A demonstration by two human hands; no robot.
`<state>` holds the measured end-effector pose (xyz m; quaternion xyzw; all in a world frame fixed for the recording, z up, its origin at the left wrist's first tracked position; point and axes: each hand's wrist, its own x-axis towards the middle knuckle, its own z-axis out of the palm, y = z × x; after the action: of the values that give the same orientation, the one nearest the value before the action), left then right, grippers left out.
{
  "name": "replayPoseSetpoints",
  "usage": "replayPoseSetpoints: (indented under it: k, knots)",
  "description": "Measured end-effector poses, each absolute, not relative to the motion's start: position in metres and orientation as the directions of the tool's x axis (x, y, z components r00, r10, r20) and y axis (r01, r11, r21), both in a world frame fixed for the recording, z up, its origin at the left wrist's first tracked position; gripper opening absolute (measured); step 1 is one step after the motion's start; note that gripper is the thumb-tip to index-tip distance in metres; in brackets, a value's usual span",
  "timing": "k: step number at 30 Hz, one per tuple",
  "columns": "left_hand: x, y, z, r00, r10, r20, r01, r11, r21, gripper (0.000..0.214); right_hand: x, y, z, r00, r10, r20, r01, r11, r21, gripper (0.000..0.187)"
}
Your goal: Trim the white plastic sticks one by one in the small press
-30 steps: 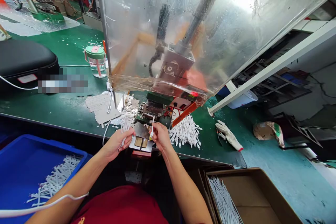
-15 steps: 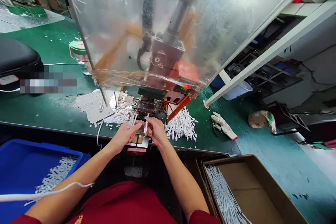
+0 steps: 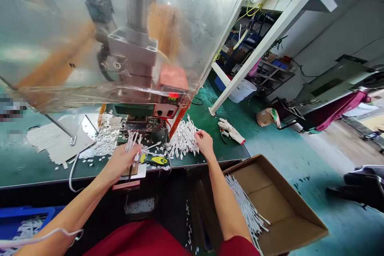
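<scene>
Green table [image 3: 229, 151] across the middle of the frame, with a clear plastic screen [image 3: 192, 28] above it at upper centre. Left of centre, my left hand [image 3: 121, 160] has its grip closed around a bundle of thin white strips [image 3: 131, 141]. Right of centre, my right hand [image 3: 205, 144] has its fingers drawn together at the right edge of a white pile [image 3: 183, 138]; I cannot tell whether that grip holds anything. Between the 2 hands lies a yellow-and-dark handle [image 3: 156, 160]. At lower right, 1 cardboard box [image 3: 280, 192] contains long white lengths [image 3: 247, 208].
</scene>
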<state>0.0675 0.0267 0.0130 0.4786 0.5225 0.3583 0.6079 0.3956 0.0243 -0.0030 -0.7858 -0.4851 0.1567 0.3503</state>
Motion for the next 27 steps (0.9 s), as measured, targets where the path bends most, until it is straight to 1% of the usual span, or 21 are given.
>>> replayPoseSetpoints:
  k: [3,6,8,10,12,13,14,15,16,18,20,22,23,25,27]
  knots:
    - [0.061,0.021,0.020,0.235,0.925,-0.299,0.050,0.296,0.954,0.042,0.413,0.034,-0.010,0.452,0.887,0.092,0.785,-0.347,-0.514,0.014]
    - [0.049,0.012,0.026,0.301,0.894,-0.332,0.063,0.328,0.942,0.043,0.412,0.043,-0.014,0.435,0.897,0.078,0.838,-0.371,-0.401,0.012]
    - [0.039,0.008,0.027,0.273,0.899,-0.343,0.002,0.356,0.935,0.043,0.409,0.046,-0.012,0.437,0.896,0.083,0.840,-0.373,-0.393,0.011]
    - [0.029,0.006,0.027,0.257,0.902,-0.347,-0.100,0.382,0.919,0.043,0.406,0.045,-0.005,0.457,0.884,0.098,0.804,-0.364,-0.471,0.009]
    - [0.019,0.005,0.025,0.283,0.892,-0.353,-0.189,0.412,0.891,0.037,0.399,0.038,0.005,0.491,0.864,0.113,0.695,-0.310,-0.649,0.007]
    - [0.016,0.005,0.024,0.298,0.886,-0.355,-0.232,0.428,0.874,0.031,0.392,0.033,0.011,0.502,0.859,0.099,0.597,-0.261,-0.759,0.008]
    - [0.013,0.004,0.022,0.310,0.881,-0.358,-0.276,0.444,0.852,0.027,0.383,0.026,0.016,0.499,0.864,0.065,0.467,-0.204,-0.860,0.012]
    - [0.011,0.003,0.020,0.322,0.876,-0.359,-0.325,0.459,0.827,0.025,0.371,0.019,0.022,0.477,0.879,0.015,0.316,-0.155,-0.936,0.019]
    - [0.009,0.003,0.018,0.340,0.871,-0.355,-0.377,0.472,0.797,0.025,0.357,0.011,0.026,0.432,0.901,-0.047,0.163,-0.129,-0.978,0.025]
    - [0.009,0.002,0.015,0.388,0.860,-0.332,-0.478,0.496,0.725,0.020,0.323,-0.003,0.032,0.292,0.942,-0.167,-0.074,-0.151,-0.986,0.030]
    - [0.010,0.002,0.012,0.431,0.847,-0.309,-0.564,0.521,0.641,0.015,0.285,-0.012,0.031,0.127,0.960,-0.248,-0.199,-0.220,-0.955,0.030]
    - [0.009,0.002,0.011,0.465,0.834,-0.296,-0.614,0.545,0.571,0.021,0.250,-0.012,0.026,-0.005,0.957,-0.289,-0.262,-0.280,-0.923,0.033]
    - [0.008,0.002,0.010,0.477,0.829,-0.292,-0.627,0.554,0.548,0.024,0.235,-0.010,0.022,-0.042,0.954,-0.297,-0.282,-0.297,-0.912,0.034]
    - [0.005,0.002,0.008,0.488,0.823,-0.291,-0.639,0.563,0.524,0.026,0.212,-0.001,0.015,-0.056,0.953,-0.298,-0.300,-0.301,-0.905,0.035]
    - [0.001,0.002,0.007,0.489,0.823,-0.289,-0.644,0.564,0.516,0.026,0.199,0.009,0.009,-0.030,0.957,-0.288,-0.298,-0.284,-0.912,0.034]
